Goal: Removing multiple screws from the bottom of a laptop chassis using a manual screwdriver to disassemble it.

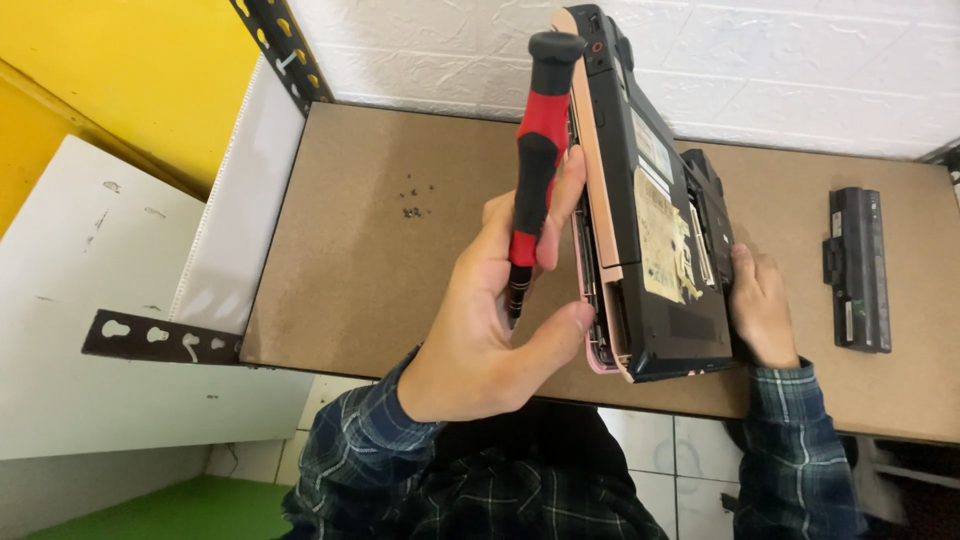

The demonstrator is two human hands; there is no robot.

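Left hand [490, 330], raised in front of the table edge, closed around a red and black screwdriver [537, 150]: fingers wrapped on the shaft and lower handle, thumb pressed against the pink edge of the laptop [650, 200]. Screwdriver held upright, black cap at the top, metal tip pointing down and half hidden behind the fingers. Laptop standing on its side on the brown table [380, 270], dark underside with a torn pale sticker turned to the right, pink lid side turned to the left hand. Right hand [760, 305] resting flat against the lower right part of the laptop, fingers together, holding nothing else; fingertips hidden behind the laptop body. Further right, well apart from both hands, a long black battery [858, 268] lying on the table. To the left, a small group of loose screws [413, 198] on the bare surface, near the back. Behind, a white textured wall [800, 70]; at the far left, a perforated black metal rail [160, 338] and white panels.
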